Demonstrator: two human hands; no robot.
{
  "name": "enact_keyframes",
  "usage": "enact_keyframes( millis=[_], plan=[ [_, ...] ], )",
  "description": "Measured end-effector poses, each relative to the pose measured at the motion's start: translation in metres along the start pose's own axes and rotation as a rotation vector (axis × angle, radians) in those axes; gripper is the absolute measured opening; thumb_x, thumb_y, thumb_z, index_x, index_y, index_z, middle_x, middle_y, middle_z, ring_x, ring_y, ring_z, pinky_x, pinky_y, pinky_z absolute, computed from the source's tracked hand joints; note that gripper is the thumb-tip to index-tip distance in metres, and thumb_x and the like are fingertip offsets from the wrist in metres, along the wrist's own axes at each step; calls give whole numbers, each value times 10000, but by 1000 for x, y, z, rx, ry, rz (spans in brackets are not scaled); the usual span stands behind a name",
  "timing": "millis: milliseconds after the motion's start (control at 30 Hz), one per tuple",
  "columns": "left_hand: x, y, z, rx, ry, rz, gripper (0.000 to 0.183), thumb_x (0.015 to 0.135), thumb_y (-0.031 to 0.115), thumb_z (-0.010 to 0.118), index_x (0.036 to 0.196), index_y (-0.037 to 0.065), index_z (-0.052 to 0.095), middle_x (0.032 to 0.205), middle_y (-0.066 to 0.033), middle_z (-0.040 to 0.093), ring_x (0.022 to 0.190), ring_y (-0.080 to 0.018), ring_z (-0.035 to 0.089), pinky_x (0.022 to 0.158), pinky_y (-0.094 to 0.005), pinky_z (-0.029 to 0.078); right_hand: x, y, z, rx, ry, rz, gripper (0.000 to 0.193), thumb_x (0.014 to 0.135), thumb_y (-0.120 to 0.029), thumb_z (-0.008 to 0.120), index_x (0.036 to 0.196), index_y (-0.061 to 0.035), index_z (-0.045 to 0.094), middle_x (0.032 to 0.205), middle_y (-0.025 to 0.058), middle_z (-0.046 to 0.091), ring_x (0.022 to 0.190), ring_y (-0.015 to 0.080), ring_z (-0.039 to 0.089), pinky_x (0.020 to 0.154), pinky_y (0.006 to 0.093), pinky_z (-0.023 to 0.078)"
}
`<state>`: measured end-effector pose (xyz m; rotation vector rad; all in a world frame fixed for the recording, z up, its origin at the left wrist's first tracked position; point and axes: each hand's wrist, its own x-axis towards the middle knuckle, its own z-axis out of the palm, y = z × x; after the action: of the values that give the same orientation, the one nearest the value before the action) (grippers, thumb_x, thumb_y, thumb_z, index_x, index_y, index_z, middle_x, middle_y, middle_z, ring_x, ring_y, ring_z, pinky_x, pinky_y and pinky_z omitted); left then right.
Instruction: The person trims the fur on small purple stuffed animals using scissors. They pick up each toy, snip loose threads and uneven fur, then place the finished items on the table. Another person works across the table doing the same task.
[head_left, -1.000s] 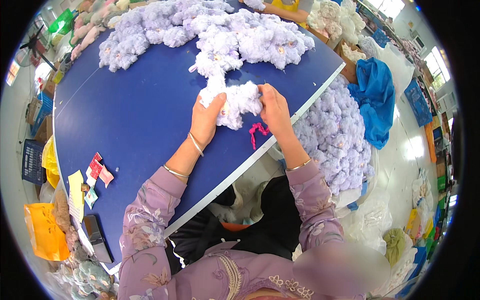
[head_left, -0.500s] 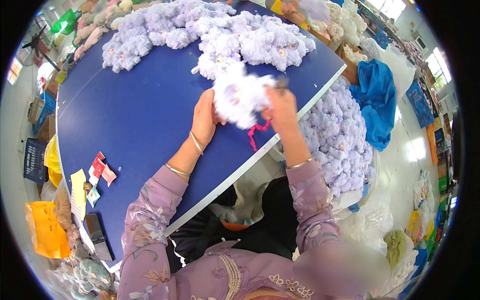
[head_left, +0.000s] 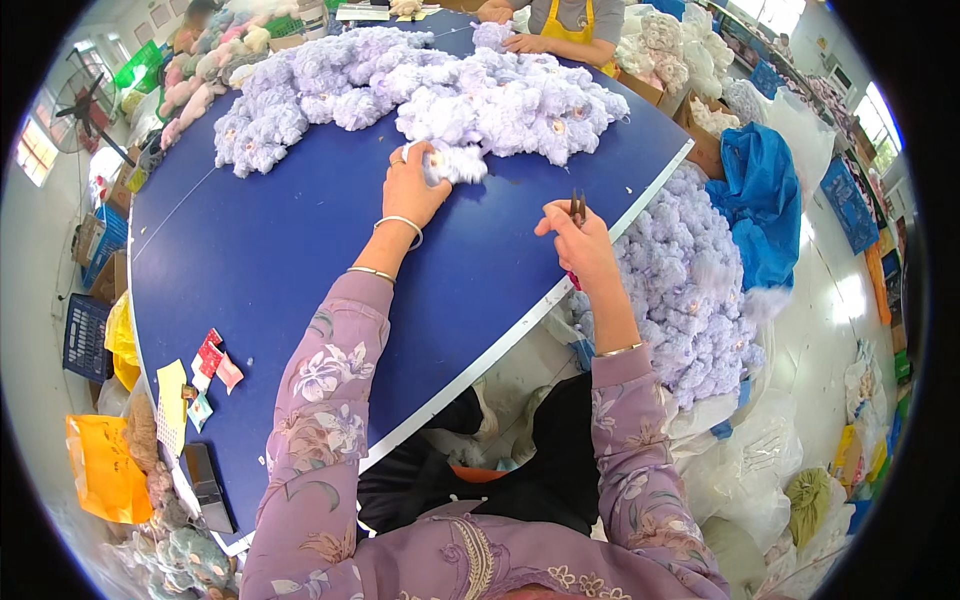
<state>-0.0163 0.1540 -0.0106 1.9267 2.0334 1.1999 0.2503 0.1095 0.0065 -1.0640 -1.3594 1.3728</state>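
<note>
Fluffy lavender plush piece point(head_left: 457, 164) at the near edge of a lavender heap point(head_left: 500, 100) on a blue table point(head_left: 300, 270), left hand point(head_left: 413, 190) grasping it, right hand point(head_left: 585, 245) clasped around a small two-pointed tool point(head_left: 579, 207), lavender bundle point(head_left: 685, 290) beside the table, co-worker point(head_left: 606, 24) in a yellow apron point(head_left: 567, 22) beyond

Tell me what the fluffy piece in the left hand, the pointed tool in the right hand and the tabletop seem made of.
Fluffy piece: soft, matt plush, probably synthetic, judging by its tufted pale pile.

Pointed tool: likely dull metal, from its slim, dark, stiff-looking tips; the rest is hidden.

Tabletop: perhaps laminate or painted board, given its smooth, even blue surface.
</note>
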Motion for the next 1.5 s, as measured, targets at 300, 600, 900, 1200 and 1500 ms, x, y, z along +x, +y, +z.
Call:
enact_keyframes(
  millis=[300, 600, 900, 1200, 1500],
  plan=[
    [-75, 42, -19, -390, -94, 411, 725, 639, 50, 706, 1305, 32, 419, 1362, -234, 376, 1291, -386, 389, 1082, -397, 335, -7, -5, 14, -7, -131, 156, 359, 924, -328, 612, 1128, -39, 550, 726, -22, 529, 454, 19, 330, 390, 203, 236],
    [-80, 29, -8, -883, -186, 158, 702, 781, 78, 650, 1402, 9, 329, 1409, -196, 368, 1286, -279, 407, 1061, -374, 361, -15, -1, 31, -210, -298, -40, 444, 838, -269, 721, 1165, -7, 573, 816, -8, 578, 567, 37, 446, 449, 225, 363],
    [-81, 36, -22, -1448, -394, -382, 287, 955, 251, 565, 1094, 1, 590, 971, -68, 662, 836, -131, 642, 730, -269, 525, -25, -4, 50, 173, -405, 72, 300, 853, -247, 713, 1002, -13, 598, 740, -8, 563, 527, 44, 455, 423, 206, 330],
    [-52, 24, -16, -964, -16, -199, 394, 973, 321, 507, 1204, 2, 524, 920, -48, 636, 773, -99, 584, 563, -218, 433, -3, -34, -15, 888, -432, -363, 542, 939, -437, 552, 1281, -23, 477, 988, 114, 636, 429, 24, 268, 371, 183, 251],
    [22, 33, 27, 251, 41, 153, 737, 703, 315, 750, 1361, 160, 456, 1364, -201, 450, 1281, -415, 356, 1022, -492, 365, 1, -3, 4, 143, -247, 71, 247, 923, -190, 600, 1084, -5, 586, 843, 80, 647, 458, 12, 328, 397, 196, 257]
  ],
)
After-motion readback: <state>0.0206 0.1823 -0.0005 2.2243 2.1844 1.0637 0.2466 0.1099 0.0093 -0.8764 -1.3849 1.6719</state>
